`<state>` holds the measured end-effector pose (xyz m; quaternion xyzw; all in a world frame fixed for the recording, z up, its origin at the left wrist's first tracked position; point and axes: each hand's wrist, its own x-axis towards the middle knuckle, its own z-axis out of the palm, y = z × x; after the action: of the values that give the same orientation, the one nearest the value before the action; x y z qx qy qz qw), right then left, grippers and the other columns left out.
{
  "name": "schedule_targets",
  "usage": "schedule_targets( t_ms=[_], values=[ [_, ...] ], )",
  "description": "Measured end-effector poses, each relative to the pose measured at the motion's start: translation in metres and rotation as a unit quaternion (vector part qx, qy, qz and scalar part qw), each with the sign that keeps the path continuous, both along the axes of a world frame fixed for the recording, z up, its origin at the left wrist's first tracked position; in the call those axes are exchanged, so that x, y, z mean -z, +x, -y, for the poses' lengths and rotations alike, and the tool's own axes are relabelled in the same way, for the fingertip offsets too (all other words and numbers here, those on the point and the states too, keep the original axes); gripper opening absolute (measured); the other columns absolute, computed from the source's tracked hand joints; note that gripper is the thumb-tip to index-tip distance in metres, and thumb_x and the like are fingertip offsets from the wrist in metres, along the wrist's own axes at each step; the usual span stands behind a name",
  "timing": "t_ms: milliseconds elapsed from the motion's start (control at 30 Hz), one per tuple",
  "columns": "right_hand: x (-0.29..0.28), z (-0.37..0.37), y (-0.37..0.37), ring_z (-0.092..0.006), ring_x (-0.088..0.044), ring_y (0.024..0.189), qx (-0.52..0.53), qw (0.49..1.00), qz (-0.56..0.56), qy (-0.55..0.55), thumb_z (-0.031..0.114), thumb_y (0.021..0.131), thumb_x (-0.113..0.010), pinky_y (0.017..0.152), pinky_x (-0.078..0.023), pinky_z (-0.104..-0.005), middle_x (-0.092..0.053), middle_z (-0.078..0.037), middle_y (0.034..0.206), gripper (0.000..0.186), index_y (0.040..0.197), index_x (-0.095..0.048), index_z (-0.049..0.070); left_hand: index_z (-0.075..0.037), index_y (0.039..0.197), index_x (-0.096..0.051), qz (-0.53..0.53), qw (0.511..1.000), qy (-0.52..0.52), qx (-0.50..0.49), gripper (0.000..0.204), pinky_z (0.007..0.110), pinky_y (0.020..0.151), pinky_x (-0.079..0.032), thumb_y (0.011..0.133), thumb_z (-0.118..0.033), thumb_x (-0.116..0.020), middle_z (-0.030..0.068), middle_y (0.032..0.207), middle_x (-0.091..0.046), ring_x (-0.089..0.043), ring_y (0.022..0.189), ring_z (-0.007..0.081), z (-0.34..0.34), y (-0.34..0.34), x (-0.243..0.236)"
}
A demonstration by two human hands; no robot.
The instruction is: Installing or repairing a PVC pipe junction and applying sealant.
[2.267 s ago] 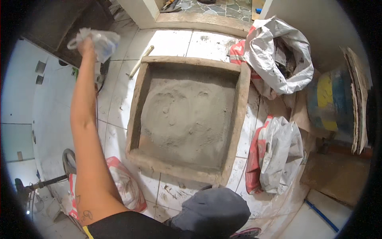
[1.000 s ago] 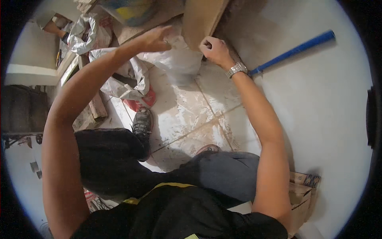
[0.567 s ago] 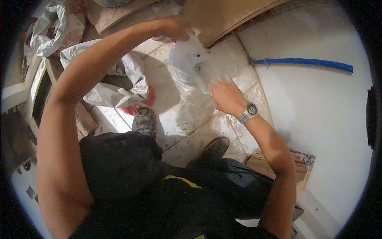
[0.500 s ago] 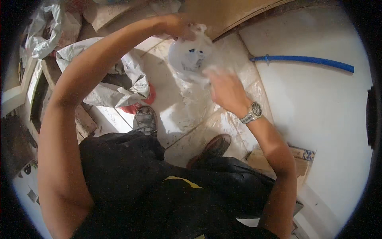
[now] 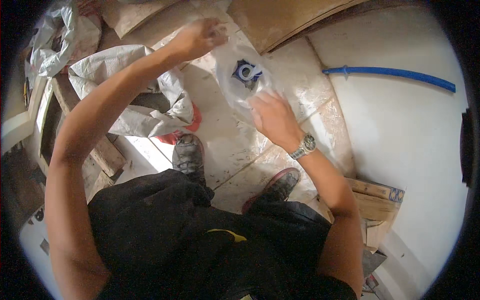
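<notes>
A translucent plastic bag [image 5: 227, 85] hangs between my two hands, its mouth spread apart. Inside it sits a small item of dark blue with a white ring [image 5: 247, 71]; its exact kind I cannot make out. My left hand [image 5: 204, 37] pinches the bag's rim at the upper left, its fingers a little blurred. With a metal wristwatch [image 5: 306, 145] on its wrist, my right hand [image 5: 272, 115] grips the bag's near right edge, fingers curled.
On the left stands an open white woven sack [image 5: 175, 97], beside wooden boards [image 5: 107, 155]. A blue pipe [image 5: 390, 72] lies against the white surface at right. Brown sheets [image 5: 285, 25] lean at the top; cardboard [image 5: 375, 205] lies lower right. My shoes stand on dusty tiles [image 5: 225, 150].
My left hand has moved left, away from the right hand, which has come slightly left and down. The bag is spread wider, and the blue and white item shows more plainly.
</notes>
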<state>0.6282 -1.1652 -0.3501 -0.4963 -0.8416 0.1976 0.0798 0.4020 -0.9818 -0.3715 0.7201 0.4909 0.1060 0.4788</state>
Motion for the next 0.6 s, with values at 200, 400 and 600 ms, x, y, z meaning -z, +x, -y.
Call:
schedule_targets(
  t_ms=[200,400,600],
  values=[
    [-0.017,0.000,-0.007,-0.0296,-0.059,0.092,0.000,0.987,-0.084,0.139,0.011,0.076,-0.063,0.084,-0.045,-0.0433,-0.064,-0.013,0.089,0.012,0.086,-0.066,0.005,-0.003,0.108,-0.066,0.272,0.926,0.248,0.081,0.023,0.033,0.075,-0.053,0.087,-0.009,-0.058,0.0096,0.092,-0.067,-0.064,0.081,0.0220,0.026,0.046,-0.078],
    [0.020,0.040,-0.012,-0.0308,-0.062,0.087,-0.040,0.998,0.043,-0.010,0.011,0.076,-0.062,0.082,-0.047,-0.0426,-0.066,-0.013,0.080,0.010,0.083,-0.063,0.004,-0.007,0.090,-0.073,-0.299,0.803,0.251,0.450,0.016,0.044,0.079,-0.056,0.080,-0.008,-0.062,0.0167,0.090,-0.072,-0.070,0.091,0.0356,0.054,0.079,0.022],
    [0.023,0.049,-0.008,-0.0357,-0.065,0.088,0.008,0.998,0.045,-0.043,0.014,0.078,-0.062,0.086,-0.049,-0.0466,-0.068,-0.017,0.080,0.014,0.086,-0.063,0.002,-0.006,0.096,-0.073,-0.234,0.903,0.174,0.314,0.018,0.044,0.077,-0.058,0.081,-0.010,-0.064,0.0159,0.095,-0.072,-0.071,0.090,0.0341,0.064,0.080,0.044]
  ],
)
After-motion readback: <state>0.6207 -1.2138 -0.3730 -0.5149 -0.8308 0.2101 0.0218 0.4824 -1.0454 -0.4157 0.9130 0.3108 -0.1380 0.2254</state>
